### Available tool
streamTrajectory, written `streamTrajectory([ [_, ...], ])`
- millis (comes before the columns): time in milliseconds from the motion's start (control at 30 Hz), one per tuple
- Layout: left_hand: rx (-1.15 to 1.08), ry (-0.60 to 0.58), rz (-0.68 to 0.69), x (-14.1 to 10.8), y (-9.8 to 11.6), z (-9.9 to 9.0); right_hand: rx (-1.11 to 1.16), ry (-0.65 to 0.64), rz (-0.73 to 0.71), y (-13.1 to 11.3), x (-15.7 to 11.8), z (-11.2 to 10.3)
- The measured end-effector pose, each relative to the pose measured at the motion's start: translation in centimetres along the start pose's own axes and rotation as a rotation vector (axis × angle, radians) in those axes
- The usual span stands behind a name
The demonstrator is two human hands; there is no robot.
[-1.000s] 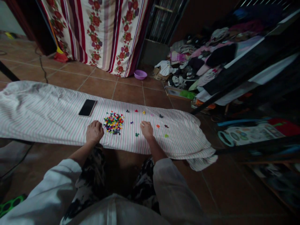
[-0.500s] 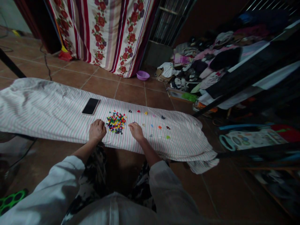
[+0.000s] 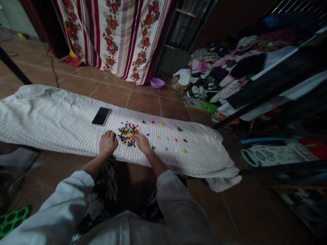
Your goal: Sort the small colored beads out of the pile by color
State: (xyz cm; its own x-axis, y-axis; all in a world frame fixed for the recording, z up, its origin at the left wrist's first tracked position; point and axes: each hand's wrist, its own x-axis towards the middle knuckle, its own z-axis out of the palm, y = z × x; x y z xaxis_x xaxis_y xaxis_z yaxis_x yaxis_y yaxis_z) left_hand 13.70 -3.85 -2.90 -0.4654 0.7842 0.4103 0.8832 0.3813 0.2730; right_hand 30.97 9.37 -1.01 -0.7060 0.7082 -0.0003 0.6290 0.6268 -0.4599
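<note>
A pile of small multicoloured beads [image 3: 127, 134] lies on a striped cloth [image 3: 63, 115]. Just left of it, my left hand [image 3: 108, 142] rests palm down with the fingers curled under; whatever is beneath them is hidden. At the pile's right edge is my right hand [image 3: 142, 142], thumb and fingertips pinched together at the beads; anything between them is too small to make out. Right of the pile, small single-colour groups are spread out, among them yellow beads [image 3: 161, 124], orange beads [image 3: 176, 140], lime green beads [image 3: 185, 150] and dark green beads [image 3: 153, 148].
A phone [image 3: 101, 116] lies on the cloth behind my left hand. On the floor beyond are a purple basin [image 3: 157, 83], a broom [image 3: 73, 59] and a floral curtain [image 3: 109, 37]. Heaped clothes [image 3: 219, 68] and a dark metal frame stand to the right.
My right hand has moved left, from beside the pile to its right edge. The dark green and dark blue beads it covered now show. My left hand stays beside the pile.
</note>
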Motion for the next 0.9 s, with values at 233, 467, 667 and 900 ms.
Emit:
streamTrajectory([
  [233, -0.019, -0.014, -0.009, 0.0, 0.1, -0.2, -0.056, -0.012, 0.052, -1.2, 0.4, -0.7],
  [467, -0.035, -0.018, -0.018, 0.0, 0.2, -0.3, -0.126, -0.061, 0.145, -2.6, 1.3, -1.6],
  [667, -0.007, -0.014, -0.004, 0.0, 0.3, -0.4, -0.193, -0.039, 0.164, -2.9, 1.4, -1.3],
  [900, 0.002, -0.022, -0.006, 0.1, 0.5, -0.7, -0.136, 0.101, 0.154, -2.4, 0.3, -0.6],
])
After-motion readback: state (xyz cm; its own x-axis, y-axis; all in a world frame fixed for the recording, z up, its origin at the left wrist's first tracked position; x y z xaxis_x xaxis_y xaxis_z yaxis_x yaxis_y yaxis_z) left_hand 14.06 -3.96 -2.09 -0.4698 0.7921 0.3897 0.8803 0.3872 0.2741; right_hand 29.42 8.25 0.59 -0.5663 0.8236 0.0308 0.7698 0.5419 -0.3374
